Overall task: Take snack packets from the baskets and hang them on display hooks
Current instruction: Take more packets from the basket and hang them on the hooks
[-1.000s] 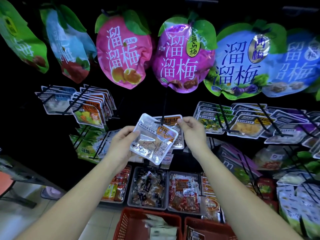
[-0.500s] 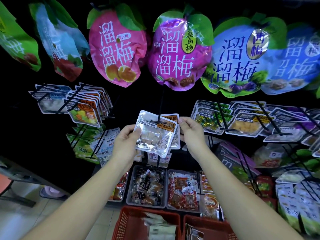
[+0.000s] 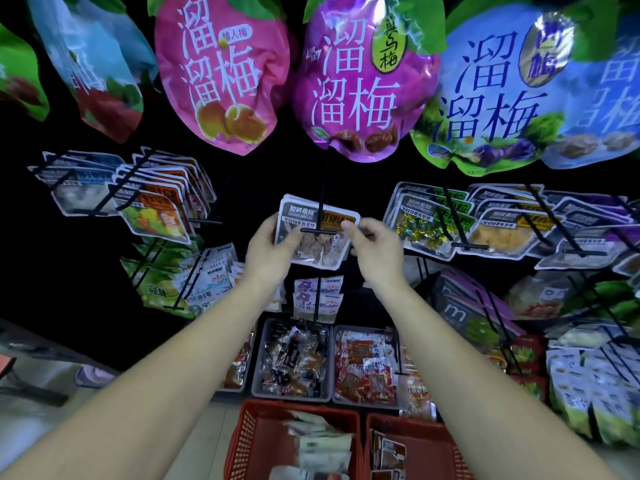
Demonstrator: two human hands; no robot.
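Both hands hold snack packet (image 3: 313, 251) at centre display hook (image 3: 322, 188). Grip: left hand (image 3: 266, 249) pinches left edge, right hand (image 3: 374, 252) pinches right edge. Its rod runs over packet top, toward viewer; next push probably backward along rod.

Both hands pinch a snack packet (image 3: 317, 233) threaded on a black display hook (image 3: 320, 216): left hand (image 3: 268, 252), right hand (image 3: 375, 252).

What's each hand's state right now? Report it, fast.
Left hand: closed, gripping the snack packet by its left edge.
Right hand: closed, pinching the packet's right edge.
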